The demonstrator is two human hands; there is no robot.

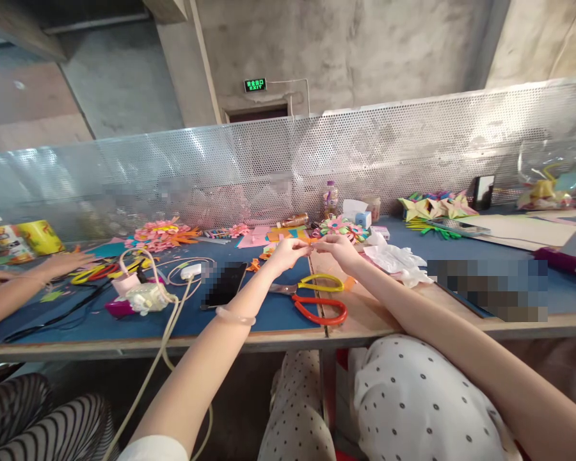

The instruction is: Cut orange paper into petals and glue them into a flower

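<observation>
My left hand (288,250) and my right hand (336,246) meet above the middle of the table. Their fingertips pinch a small orange paper piece (312,242) between them. A pale bangle sits on my left wrist. Just below the hands lie scissors with a yellow and a red handle (317,298). A black phone (225,283) lies to the left of my left forearm. A multicoloured paper flower (338,226) rests right behind my hands.
A perforated metal screen (413,153) closes the back of the blue-covered table (100,320). Another person's hand (62,261) rests at the left among coloured strips. White chargers and cables (146,296), crumpled white paper (393,259), folded paper shapes (436,206) and a bottle (330,198) lie around.
</observation>
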